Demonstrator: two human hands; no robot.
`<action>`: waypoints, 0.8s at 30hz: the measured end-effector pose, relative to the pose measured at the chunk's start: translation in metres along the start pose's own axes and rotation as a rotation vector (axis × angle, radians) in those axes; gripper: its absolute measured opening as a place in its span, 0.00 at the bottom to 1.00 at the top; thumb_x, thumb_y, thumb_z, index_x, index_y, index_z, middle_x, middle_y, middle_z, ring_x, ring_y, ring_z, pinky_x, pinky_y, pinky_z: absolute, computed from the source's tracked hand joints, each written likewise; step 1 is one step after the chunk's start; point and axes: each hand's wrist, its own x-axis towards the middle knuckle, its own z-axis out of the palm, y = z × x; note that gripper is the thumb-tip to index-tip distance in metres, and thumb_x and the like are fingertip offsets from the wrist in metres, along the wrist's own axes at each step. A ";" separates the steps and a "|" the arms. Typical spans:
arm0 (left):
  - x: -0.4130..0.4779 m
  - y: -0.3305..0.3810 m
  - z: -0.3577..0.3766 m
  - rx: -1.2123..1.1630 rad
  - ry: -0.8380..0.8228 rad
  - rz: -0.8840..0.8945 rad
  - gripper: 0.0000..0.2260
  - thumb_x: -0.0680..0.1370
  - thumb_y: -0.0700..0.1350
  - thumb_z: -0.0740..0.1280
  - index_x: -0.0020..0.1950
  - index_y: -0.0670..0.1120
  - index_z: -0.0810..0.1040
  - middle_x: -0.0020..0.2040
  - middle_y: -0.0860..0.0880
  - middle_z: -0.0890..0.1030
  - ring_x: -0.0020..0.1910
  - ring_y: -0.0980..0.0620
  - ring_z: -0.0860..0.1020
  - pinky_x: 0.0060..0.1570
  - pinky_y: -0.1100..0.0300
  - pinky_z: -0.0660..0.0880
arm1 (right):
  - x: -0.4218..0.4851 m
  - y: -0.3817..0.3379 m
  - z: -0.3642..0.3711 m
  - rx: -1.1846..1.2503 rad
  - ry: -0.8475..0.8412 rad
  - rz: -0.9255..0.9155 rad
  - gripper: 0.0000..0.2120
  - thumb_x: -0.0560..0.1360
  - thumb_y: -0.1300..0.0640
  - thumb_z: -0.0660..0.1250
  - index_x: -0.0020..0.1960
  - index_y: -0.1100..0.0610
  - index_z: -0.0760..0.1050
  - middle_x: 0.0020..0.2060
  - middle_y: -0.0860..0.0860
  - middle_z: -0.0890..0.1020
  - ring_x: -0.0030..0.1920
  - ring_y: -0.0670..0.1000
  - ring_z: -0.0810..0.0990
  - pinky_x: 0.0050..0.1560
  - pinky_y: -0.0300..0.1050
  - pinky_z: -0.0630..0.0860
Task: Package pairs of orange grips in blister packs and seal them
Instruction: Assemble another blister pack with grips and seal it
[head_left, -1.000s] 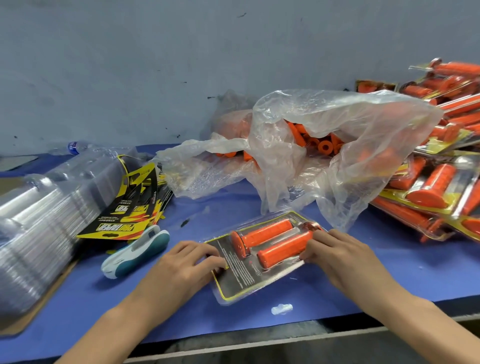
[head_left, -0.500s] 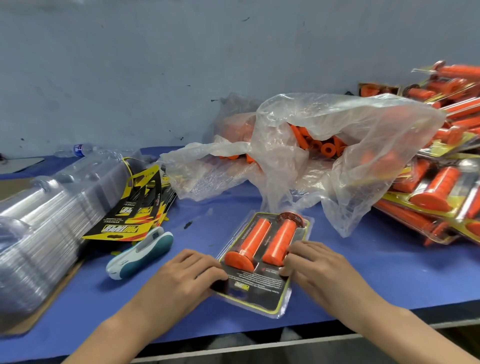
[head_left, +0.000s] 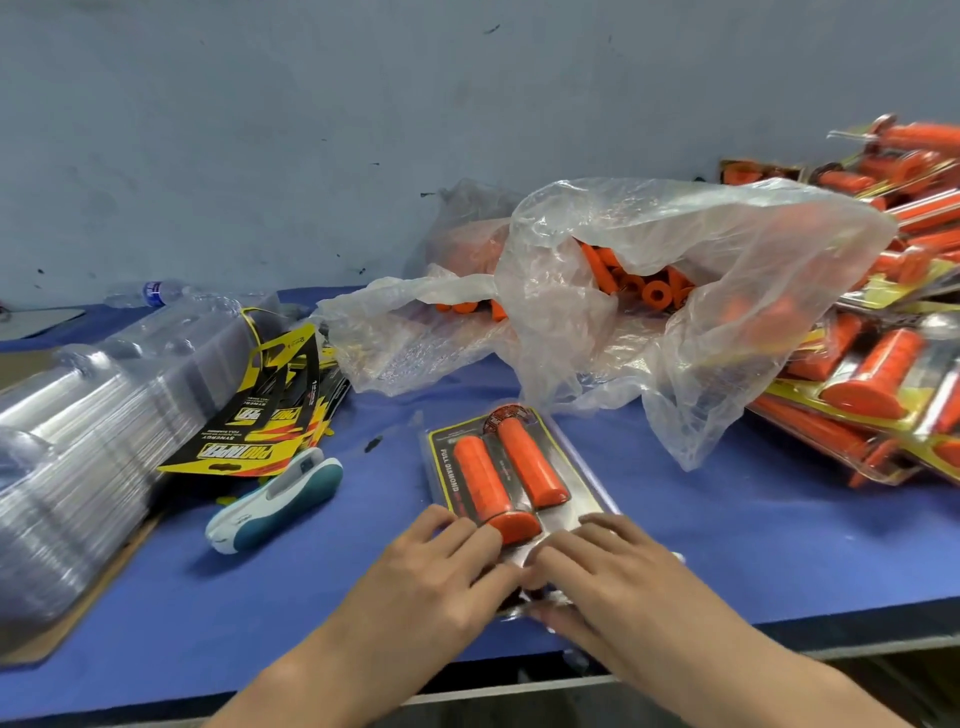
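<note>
Just short of the plastic bag (head_left: 701, 291) the blister pack (head_left: 576, 486) lies with its orange grips (head_left: 480, 483) pointing toward the bag, left hand (head_left: 441, 566) and right hand (head_left: 613, 577) pressing flattish fingers on its far end.

orange grips (head_left: 506, 475) on a black, yellow-edged card (head_left: 448, 457); blue table (head_left: 727, 519); white-and-teal stapler (head_left: 275, 501).
</note>
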 end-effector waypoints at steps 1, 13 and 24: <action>0.001 0.001 0.003 -0.023 -0.006 -0.005 0.06 0.82 0.44 0.65 0.46 0.47 0.79 0.39 0.49 0.72 0.37 0.49 0.71 0.41 0.56 0.73 | 0.000 0.001 0.001 -0.024 0.001 -0.012 0.10 0.78 0.46 0.58 0.44 0.45 0.76 0.43 0.40 0.80 0.42 0.44 0.78 0.54 0.41 0.76; 0.016 -0.014 0.019 -0.170 -0.087 -0.010 0.04 0.79 0.38 0.69 0.46 0.46 0.80 0.43 0.49 0.77 0.38 0.49 0.72 0.38 0.56 0.73 | -0.026 0.054 -0.015 0.076 -0.062 0.104 0.08 0.76 0.58 0.67 0.49 0.44 0.75 0.55 0.36 0.79 0.57 0.41 0.77 0.65 0.44 0.65; 0.016 -0.019 0.034 -0.101 -0.058 -0.092 0.04 0.79 0.44 0.68 0.44 0.47 0.79 0.41 0.51 0.77 0.38 0.50 0.75 0.40 0.58 0.72 | -0.021 0.048 0.003 -0.213 0.127 0.137 0.06 0.78 0.54 0.63 0.43 0.48 0.76 0.38 0.44 0.76 0.38 0.49 0.78 0.50 0.44 0.72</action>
